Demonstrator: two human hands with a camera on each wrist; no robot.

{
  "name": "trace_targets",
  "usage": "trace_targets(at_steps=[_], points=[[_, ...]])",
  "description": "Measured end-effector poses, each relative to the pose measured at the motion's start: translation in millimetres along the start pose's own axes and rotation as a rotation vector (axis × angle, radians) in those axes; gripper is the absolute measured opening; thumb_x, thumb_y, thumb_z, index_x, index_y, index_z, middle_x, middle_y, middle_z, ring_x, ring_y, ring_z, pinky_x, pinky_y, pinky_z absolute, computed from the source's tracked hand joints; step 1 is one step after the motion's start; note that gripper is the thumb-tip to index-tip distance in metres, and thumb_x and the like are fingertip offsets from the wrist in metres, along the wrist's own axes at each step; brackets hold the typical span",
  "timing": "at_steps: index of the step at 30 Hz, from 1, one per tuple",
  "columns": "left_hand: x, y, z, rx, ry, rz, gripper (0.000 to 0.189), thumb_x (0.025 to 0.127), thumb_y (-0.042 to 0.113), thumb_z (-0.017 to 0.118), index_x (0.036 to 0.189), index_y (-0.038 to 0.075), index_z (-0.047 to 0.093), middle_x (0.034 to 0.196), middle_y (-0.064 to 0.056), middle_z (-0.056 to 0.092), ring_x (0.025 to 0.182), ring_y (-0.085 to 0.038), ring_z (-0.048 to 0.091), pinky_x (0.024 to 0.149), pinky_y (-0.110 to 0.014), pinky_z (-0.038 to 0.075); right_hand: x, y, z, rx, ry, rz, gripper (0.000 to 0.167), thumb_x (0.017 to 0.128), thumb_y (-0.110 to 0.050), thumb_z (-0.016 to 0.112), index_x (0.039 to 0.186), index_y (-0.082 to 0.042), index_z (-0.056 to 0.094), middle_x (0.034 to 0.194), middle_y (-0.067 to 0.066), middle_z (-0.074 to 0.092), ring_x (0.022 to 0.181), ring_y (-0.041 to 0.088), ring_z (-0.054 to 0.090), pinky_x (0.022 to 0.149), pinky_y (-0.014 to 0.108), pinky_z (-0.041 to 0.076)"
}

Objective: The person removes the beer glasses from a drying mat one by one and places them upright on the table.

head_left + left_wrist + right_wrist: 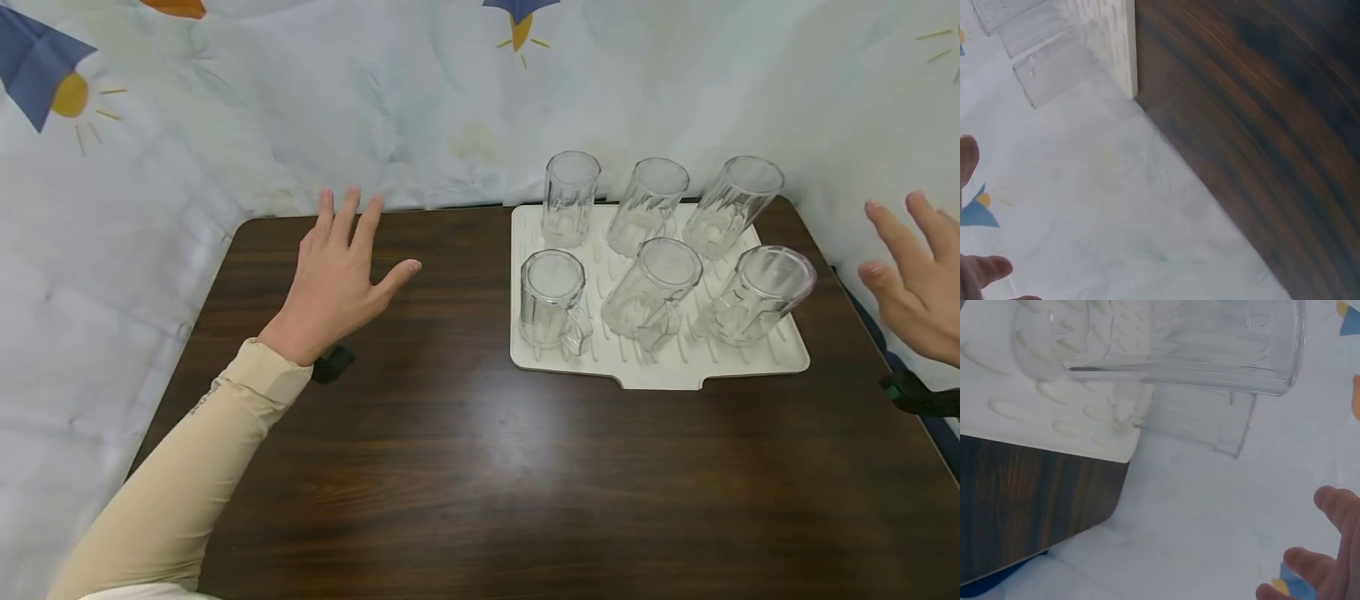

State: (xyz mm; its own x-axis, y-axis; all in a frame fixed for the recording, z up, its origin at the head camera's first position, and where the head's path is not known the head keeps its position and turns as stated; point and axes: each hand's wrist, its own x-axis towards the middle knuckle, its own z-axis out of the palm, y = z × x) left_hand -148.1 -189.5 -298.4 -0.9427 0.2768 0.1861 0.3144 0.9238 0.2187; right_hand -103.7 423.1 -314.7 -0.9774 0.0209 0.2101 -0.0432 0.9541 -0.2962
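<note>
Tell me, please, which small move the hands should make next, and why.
Perhaps the right hand should ease inward toward the near-right glass mug on the white tray: that hand holds nothing, and this mug stands closest to it, while the left hand, also empty, is farther off.

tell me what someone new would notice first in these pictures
The six clear glasses would likely catch the eye first, set in two rows of three on a white tray at the table's far right. Next come two empty hands with fingers spread: the left hand left of the tray, the right hand at the head view's right edge.
</note>
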Motion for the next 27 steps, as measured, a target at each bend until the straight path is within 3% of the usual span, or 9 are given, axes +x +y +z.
trace_targets(at_steps=[6,9,11,13,15,16,18,21,27], points=[[9.4,6.9,15.5,-0.127,0.039,0.021,0.086,0.102,0.056,0.056,0.165,0.009,0.020,0.170,-0.023,0.023,0.159,-0.050,0.018,0.128,-0.068,0.022,1.3,7,5,0.124,0.026,0.025,0.100,0.099,-0.080,0.012,0.164,-0.005,0.018,0.171,0.031,0.006,0.157,0.057,0.004,0.128,0.074,-0.003],[11.8,11.0,23.7,-0.210,0.033,0.013,0.083,0.103,0.056,0.056,0.163,0.009,0.023,0.167,-0.021,0.029,0.154,-0.047,0.028,0.127,-0.064,0.027,-1.1,10,10,0.197,0.052,0.032,0.089,0.104,-0.071,0.016,0.164,-0.005,0.018,0.168,0.034,0.013,0.150,0.064,0.016,0.128,0.074,0.005],[12.7,13.1,29.8,-0.265,0.022,-0.004,0.082,0.103,0.057,0.054,0.163,0.011,0.024,0.165,-0.020,0.032,0.151,-0.046,0.032,0.123,-0.064,0.032,-4.0,14,14,0.272,0.069,0.037,0.077,0.109,-0.061,0.021,0.165,-0.009,0.020,0.168,0.032,0.017,0.147,0.065,0.024,0.134,0.047,0.022],[12.8,16.1,34.7,-0.315,0.011,-0.019,0.082,0.103,0.059,0.052,0.164,0.013,0.023,0.164,-0.018,0.034,0.148,-0.044,0.037,0.119,-0.063,0.036,-7.2,18,20,0.362,0.089,0.039,0.066,0.112,-0.052,0.027,0.165,-0.012,0.024,0.167,0.029,0.021,0.150,0.042,0.040,0.119,0.019,0.041],[12.6,18.7,40.1,-0.366,0.000,-0.029,0.081,0.102,0.061,0.051,0.164,0.015,0.024,0.162,-0.017,0.037,0.145,-0.040,0.042,0.116,-0.061,0.042,-10.1,22,26,0.445,0.092,0.052,0.057,0.114,-0.044,0.028,0.165,-0.017,0.026,0.169,0.024,0.021,0.146,0.013,0.047,0.095,-0.004,0.036],[12.5,20.0,42.7,-0.393,-0.003,-0.028,0.080,0.102,0.061,0.051,0.164,0.016,0.025,0.161,-0.016,0.038,0.144,-0.038,0.044,0.114,-0.059,0.044,-11.0,24,28,0.484,0.093,0.067,0.055,0.114,-0.042,0.028,0.164,-0.020,0.028,0.169,0.022,0.021,0.139,-0.001,0.048,0.081,-0.009,0.032],[12.0,23.1,47.0,-0.447,-0.010,-0.018,0.078,0.103,0.060,0.051,0.163,0.016,0.026,0.159,-0.015,0.040,0.142,-0.034,0.047,0.111,-0.056,0.049,-12.9,27,32,0.552,0.086,0.094,0.051,0.115,-0.039,0.026,0.164,-0.023,0.029,0.171,0.019,0.022,0.121,-0.017,0.046,0.077,-0.009,0.033],[11.5,26.5,54.6,-0.516,-0.014,0.010,0.074,0.104,0.056,0.053,0.162,0.016,0.028,0.158,-0.013,0.041,0.140,-0.032,0.049,0.107,-0.051,0.052,-16.0,30,37,0.617,0.050,0.134,0.051,0.115,-0.041,0.021,0.164,-0.028,0.027,0.172,0.013,0.023,0.112,-0.018,0.049,0.075,-0.008,0.038],[9.1,33.9,67.7,-0.608,-0.018,0.050,0.070,0.105,0.052,0.052,0.161,0.016,0.030,0.155,-0.012,0.045,0.137,-0.028,0.051,0.103,-0.050,0.054,-23.9,40,49,0.641,-0.010,0.132,0.060,0.114,-0.045,0.015,0.166,-0.016,0.021,0.171,0.015,0.025,0.094,-0.023,0.048,0.070,-0.006,0.043]])
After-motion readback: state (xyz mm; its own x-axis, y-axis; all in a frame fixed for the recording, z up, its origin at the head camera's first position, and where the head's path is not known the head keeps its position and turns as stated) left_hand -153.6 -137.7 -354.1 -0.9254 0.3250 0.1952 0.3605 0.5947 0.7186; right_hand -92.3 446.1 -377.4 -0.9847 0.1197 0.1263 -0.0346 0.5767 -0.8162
